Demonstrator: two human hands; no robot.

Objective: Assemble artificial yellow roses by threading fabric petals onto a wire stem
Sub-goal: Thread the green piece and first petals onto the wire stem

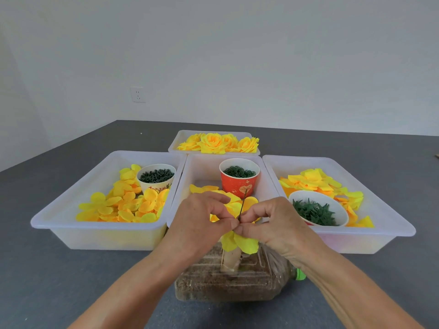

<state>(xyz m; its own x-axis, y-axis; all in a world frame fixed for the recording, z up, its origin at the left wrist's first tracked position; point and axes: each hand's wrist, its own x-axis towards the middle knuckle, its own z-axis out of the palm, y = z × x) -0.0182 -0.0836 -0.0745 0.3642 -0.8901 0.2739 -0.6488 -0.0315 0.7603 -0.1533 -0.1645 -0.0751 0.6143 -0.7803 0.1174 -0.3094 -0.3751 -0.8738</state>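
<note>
A thin dark wire stem [242, 205] stands upright between my two hands, its tip in front of the red cup. Yellow fabric petals [240, 243] hang on it just under my fingers. My left hand [202, 222] and my right hand [278, 224] meet at the wire's base, fingertips of both pinching the petals there. Whether a finger also touches the wire itself is hidden. The petals sit above a clear plastic bottle [228, 279] filled with brown grains, lying on its side.
Several translucent bins stand on the grey table: left bin [71, 224] with petals and a white cup of green parts [156, 176], middle bin with a red cup [238, 176], right bin [380, 231] with petals and a white bowl of green calyxes [317, 210], far bin [178, 141] of finished roses.
</note>
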